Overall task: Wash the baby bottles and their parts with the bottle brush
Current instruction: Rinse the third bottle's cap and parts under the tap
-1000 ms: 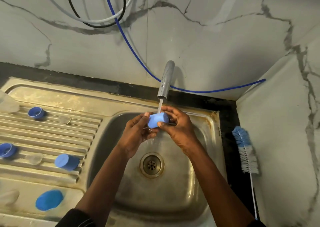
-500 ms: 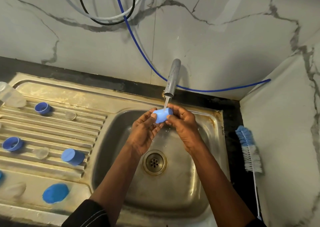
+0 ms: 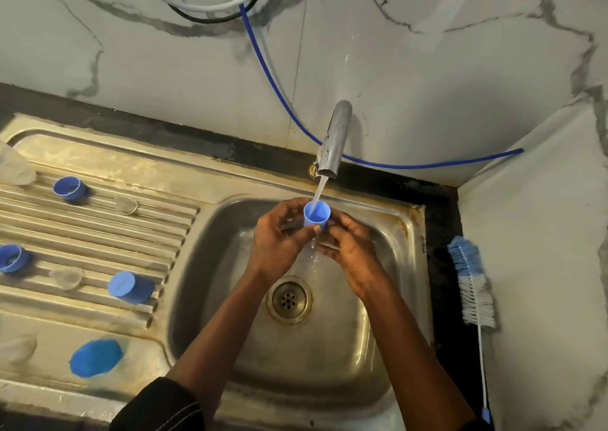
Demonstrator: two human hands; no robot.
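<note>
A blue bottle cap [image 3: 316,213] sits upright, mouth up, under the running tap [image 3: 332,141], and the water stream falls into it. My left hand [image 3: 279,240] grips the cap from the left and my right hand [image 3: 348,249] pinches its base from the right, both above the sink basin [image 3: 378,348]. The bottle brush [image 3: 472,282], blue and white bristles on a thin white wire handle, lies on the dark counter to the right of the sink, untouched.
On the ribbed drainboard [image 3: 98,233] lie another blue cap [image 3: 131,287], two blue rings [image 3: 69,188] [image 3: 13,258], clear teats [image 3: 126,205] [image 3: 67,277], a clear bottle [image 3: 13,167] at the far left and a blue lid [image 3: 95,358]. The drain [image 3: 289,300] is open. Hoses hang on the marble wall.
The cap lay sideways under the stream; now it is turned mouth up and water pours into it. Both hands shifted their hold around it.
</note>
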